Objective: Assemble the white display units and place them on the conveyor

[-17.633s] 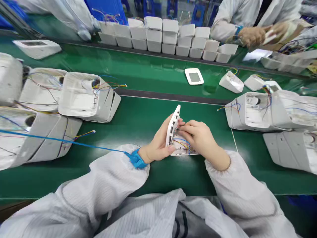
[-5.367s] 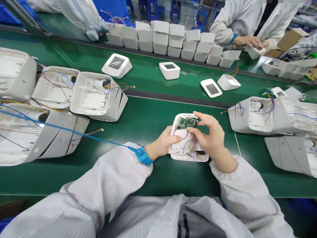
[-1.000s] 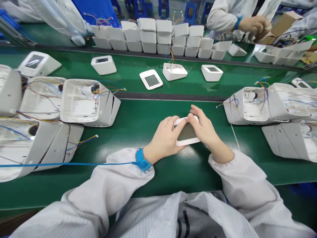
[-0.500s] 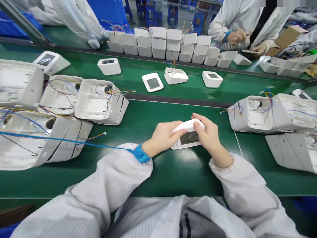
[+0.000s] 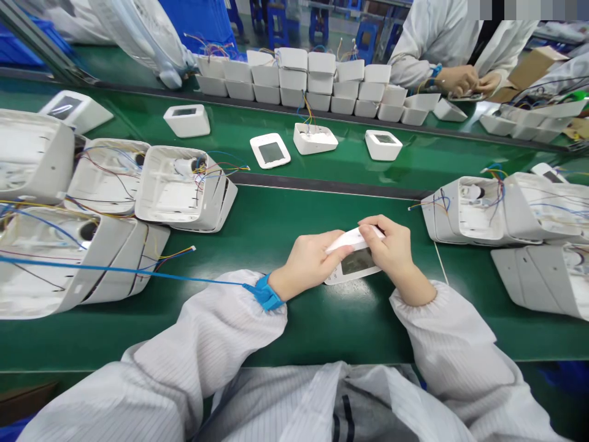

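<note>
white unit: we are seeing the unit (image 5: 353, 238) between both hands, over the near bench (image 5: 280, 215); whether it is touching the bench, we cannot tell
unit pose: its screen (image 5: 359, 261) is facing up toward us, raised white edge on the far side; likely being kept this way so face and rim are both showing
left hand: we are closing the left hand (image 5: 307, 261) around the unit's left end, thumb lying along the raised edge, fingers curling behind; not clenching, not released
right hand: we are gripping the right end with the right hand (image 5: 391, 247), thumb pressing near the top edge, index finger bending over the far corner; other fingertips hidden
two-sided hold: ends are being taken by opposite hands, probably for steadying and even pressure; how hard, we cannot tell
wrist strap: blue strap (image 5: 267, 293) is circling our left wrist, its cord (image 5: 184, 277) running off left, apart from the unit
side housings: open housings are nesting left (image 5: 172, 193) and right (image 5: 481, 209), presumably for saving room and leaving the middle to our hands
far strip: a flat screen panel (image 5: 270, 151) is lying beside a wired shell (image 5: 315, 138), the shell's open side facing up, perhaps for keeping wires free
co-worker: a person's hands (image 5: 460, 81) are working across the bench, well apart from ours
</note>
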A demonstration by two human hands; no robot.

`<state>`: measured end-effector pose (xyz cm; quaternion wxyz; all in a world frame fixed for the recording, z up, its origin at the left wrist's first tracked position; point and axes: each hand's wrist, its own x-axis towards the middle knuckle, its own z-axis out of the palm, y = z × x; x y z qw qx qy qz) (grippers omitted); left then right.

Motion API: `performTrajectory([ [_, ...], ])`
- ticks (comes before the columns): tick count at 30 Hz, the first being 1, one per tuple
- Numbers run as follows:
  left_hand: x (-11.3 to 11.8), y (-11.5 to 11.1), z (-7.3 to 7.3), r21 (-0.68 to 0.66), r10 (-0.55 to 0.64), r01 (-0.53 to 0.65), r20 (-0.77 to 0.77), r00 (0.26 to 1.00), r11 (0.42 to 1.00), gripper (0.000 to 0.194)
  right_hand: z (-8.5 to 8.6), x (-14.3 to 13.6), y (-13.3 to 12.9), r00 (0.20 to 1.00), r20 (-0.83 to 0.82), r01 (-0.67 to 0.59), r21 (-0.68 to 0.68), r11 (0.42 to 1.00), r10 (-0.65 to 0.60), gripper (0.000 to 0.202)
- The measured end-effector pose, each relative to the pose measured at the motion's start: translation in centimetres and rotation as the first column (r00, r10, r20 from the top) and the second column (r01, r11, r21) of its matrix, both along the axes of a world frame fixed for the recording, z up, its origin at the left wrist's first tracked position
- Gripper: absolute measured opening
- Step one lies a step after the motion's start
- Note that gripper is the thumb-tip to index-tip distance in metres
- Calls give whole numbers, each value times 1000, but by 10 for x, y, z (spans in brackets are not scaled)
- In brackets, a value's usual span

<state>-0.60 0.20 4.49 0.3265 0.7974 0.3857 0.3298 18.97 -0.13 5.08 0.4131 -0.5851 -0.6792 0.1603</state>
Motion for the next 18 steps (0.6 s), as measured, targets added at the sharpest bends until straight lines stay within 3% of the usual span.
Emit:
performTrajectory([
  [3, -2, 6, -3, -30, 89, -87, 88, 992, 996, 33, -7, -1, 2, 998, -58, -15, 31, 999, 17, 55],
  [6, -3, 9, -7, -123, 198, -176, 198, 960, 977, 37, -10, 1, 5, 999, 48, -7, -50, 999, 10, 63],
  [10, 0, 11, -14, -172, 226, -191, 214, 950, 966, 39, -12, 6, 10, 996, 88, -8, -124, 992, 19, 66],
  [15, 0, 17, -19, -221, 311, -251, 302, 901, 943, 44, -18, 1, 13, 967, -254, -62, -130, 990, 27, 67],
  [18, -2, 24, -22, -258, 386, -306, 362, 848, 916, 50, -23, -6, 12, 901, -411, -255, -239, 937, 140, 58],
])
